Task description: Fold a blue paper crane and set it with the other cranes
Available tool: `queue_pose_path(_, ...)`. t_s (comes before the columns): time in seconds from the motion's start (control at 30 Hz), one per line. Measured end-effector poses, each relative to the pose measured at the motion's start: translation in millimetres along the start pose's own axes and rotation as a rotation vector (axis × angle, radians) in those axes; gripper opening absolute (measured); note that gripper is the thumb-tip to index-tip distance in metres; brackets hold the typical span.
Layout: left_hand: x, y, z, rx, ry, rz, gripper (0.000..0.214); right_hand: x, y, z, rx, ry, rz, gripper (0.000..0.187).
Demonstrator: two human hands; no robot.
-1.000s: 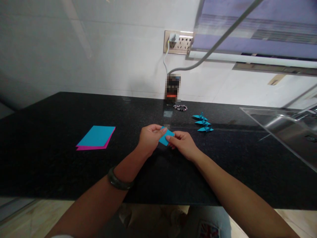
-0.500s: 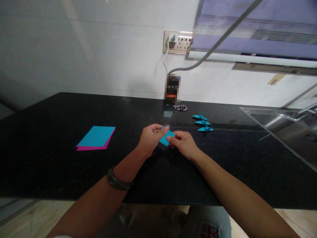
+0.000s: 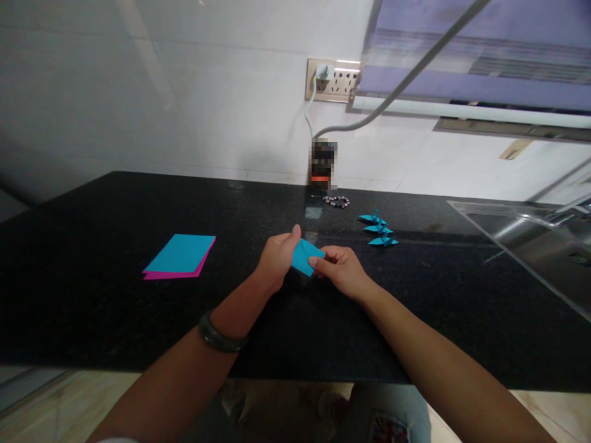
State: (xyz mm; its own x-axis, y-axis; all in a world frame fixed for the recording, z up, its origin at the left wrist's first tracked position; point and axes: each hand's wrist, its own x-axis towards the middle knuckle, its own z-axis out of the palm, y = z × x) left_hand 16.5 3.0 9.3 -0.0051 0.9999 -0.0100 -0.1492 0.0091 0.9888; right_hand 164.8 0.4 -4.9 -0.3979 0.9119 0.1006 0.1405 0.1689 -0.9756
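Turquoise folded paper [image 3: 303, 258] at the frame's centre is clamped in the grip of the right hand [image 3: 340, 267], while the left hand [image 3: 275, 261] has just raised its thumb, baring the creased face, its hidden fingers' hold untellable, with paper cranes [image 3: 379, 229] right of centre on the counter [image 3: 92, 320].

Worktop [image 3: 83, 307]: stone-like, polished, reflective. Held sheet [image 3: 305, 255]: matt paper, creased. Stack [image 3: 182, 253]: smooth matt paper. Cranes [image 3: 379, 229]: folded paper. Sink [image 3: 540, 252]: shiny metal. Wall [image 3: 207, 92]: smooth, glossy. Bangle [image 3: 221, 337]: smooth, glossy, material undetermined.
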Motion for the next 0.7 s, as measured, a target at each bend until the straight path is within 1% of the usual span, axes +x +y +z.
queue_pose_path(0.07, 0.4, 1.5, -1.1, -0.011, -0.052, 0.011, 0.042, 0.1, 0.3, -0.7, 0.017, 0.016, 0.002, 0.024)
queue_pose_path(0.13, 0.1, 2.4, -1.7, 0.032, -0.081, 0.041, 0.033, 0.5, 0.7, -1.1, 0.025, 0.030, 0.000, 0.024)
queue_pose_path(0.2, -0.7, 2.4, -1.9, 0.077, -0.067, 0.069, 0.025, 0.8, 0.7, -0.7, 0.030, 0.025, 0.010, 0.023)
queue_pose_path(0.27, -1.5, 1.6, -1.5, 0.092, -0.042, 0.069, 0.022, 0.7, 0.3, 0.3, 0.032, 0.006, 0.028, 0.022)
queue_pose_path(0.4, -2.4, -0.8, 0.2, 0.111, -0.018, 0.066, 0.021, 0.6, 0.3, 1.5, 0.007, -0.021, 0.014, 0.024)
queue_pose_path(0.53, -2.3, -2.6, 2.0, 0.117, 0.005, 0.071, 0.022, 2.1, 2.5, -0.1, -0.007, -0.016, -0.008, 0.024)
queue_pose_path(0.6, -1.6, -3.8, 2.4, 0.097, 0.024, 0.064, 0.023, 3.3, 3.5, -1.1, 0.018, 0.022, 0.005, 0.024)
queue_pose_path(0.7, 0.1, -4.7, 2.3, 0.049, 0.048, 0.026, 0.024, 5.3, 4.2, -3.4, 0.111, 0.140, 0.026, 0.022)
